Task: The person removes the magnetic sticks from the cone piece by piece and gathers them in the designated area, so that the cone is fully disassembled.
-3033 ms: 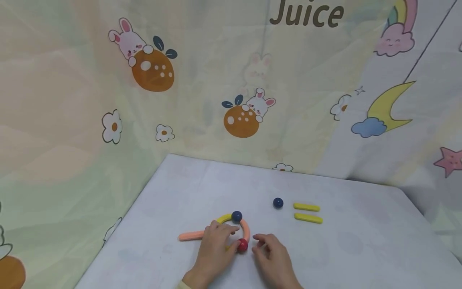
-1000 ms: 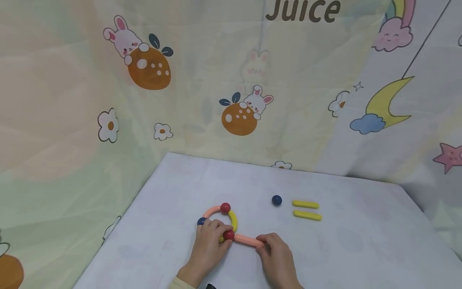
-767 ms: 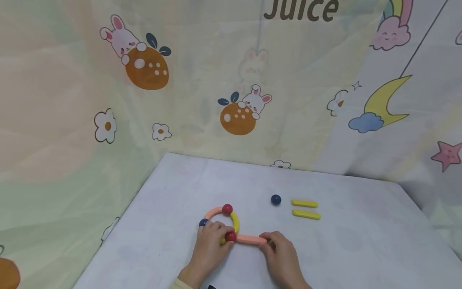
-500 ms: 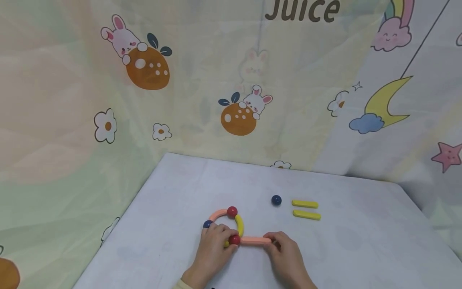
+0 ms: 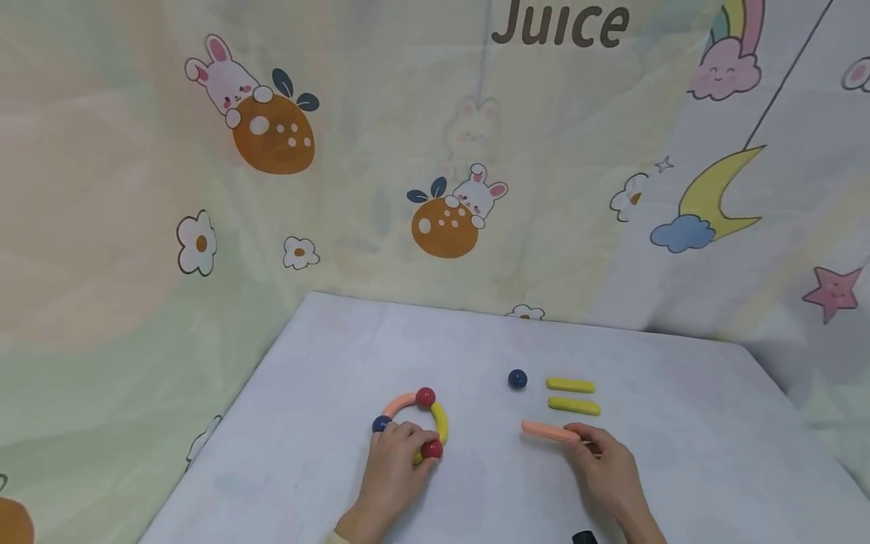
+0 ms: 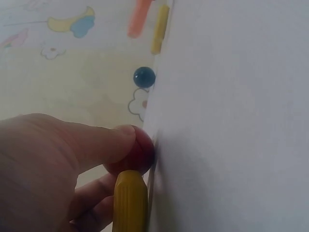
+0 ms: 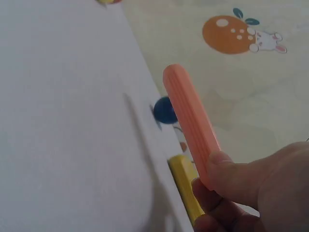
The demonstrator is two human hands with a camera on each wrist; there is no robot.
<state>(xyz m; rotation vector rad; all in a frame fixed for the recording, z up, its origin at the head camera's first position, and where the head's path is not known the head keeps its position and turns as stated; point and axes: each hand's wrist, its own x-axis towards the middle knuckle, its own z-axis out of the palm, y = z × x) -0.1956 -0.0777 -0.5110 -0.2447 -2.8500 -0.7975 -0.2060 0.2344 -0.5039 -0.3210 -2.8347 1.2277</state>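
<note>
The right hand (image 5: 607,461) pinches a straight, ribbed, salmon-pink plastic-looking stick (image 5: 549,431) by one end, above the white table (image 5: 485,491); a loose grip could let it swivel. The left hand (image 5: 397,465) pinches a glossy red ball (image 5: 432,449) in a pink-and-yellow curved-rod ring (image 5: 442,423), which uneven pulling could break. Beyond lie a glossy dark-blue ball (image 5: 517,378) and two straight yellow sticks (image 5: 574,406).

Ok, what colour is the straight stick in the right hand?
The stick is salmon pink, showing best in the right wrist view.
</note>
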